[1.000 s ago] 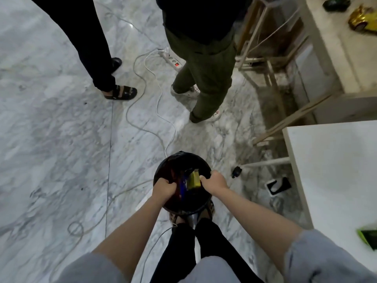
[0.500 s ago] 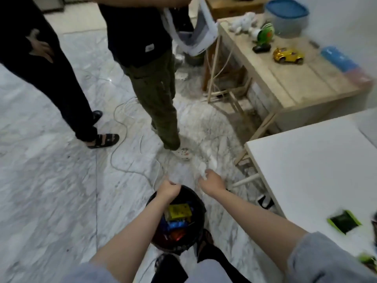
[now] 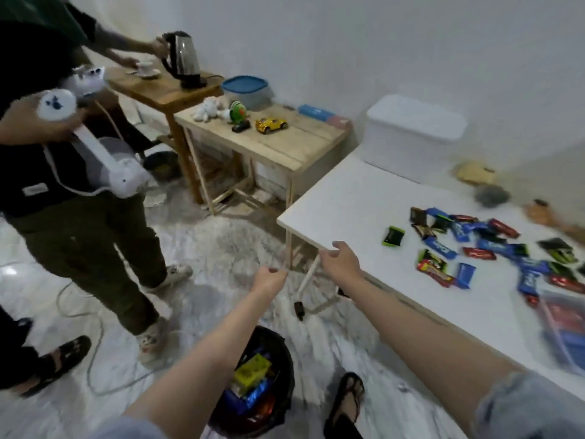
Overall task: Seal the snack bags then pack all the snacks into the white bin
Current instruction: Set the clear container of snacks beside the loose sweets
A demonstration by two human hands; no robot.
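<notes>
Several small snack packs (image 3: 481, 245) in blue, red, green and black lie scattered on the white table (image 3: 348, 210) at the right. A clear snack bag (image 3: 566, 327) with packs inside lies blurred at the table's right edge. The white bin (image 3: 411, 134) stands lidded at the table's far end by the wall. My left hand (image 3: 269, 280) hangs in the air over the floor, fingers curled with nothing in them. My right hand (image 3: 340, 261) hovers at the table's near-left edge, fingers apart and empty. A black bucket (image 3: 281, 350) holding more snack packs sits on the floor below my arms.
A person (image 3: 79, 217) holding a white device stands at the left, close to the bucket; another's sandalled foot (image 3: 57, 359) shows at the lower left. A cable (image 3: 95, 359) runs over the marble floor. Two wooden tables (image 3: 285, 147) with toys, a kettle and a blue-lidded tub stand behind.
My hands let go of the black bucket and rose towards the table. My view swung up and right, bringing the table, snacks and white bin into sight.
</notes>
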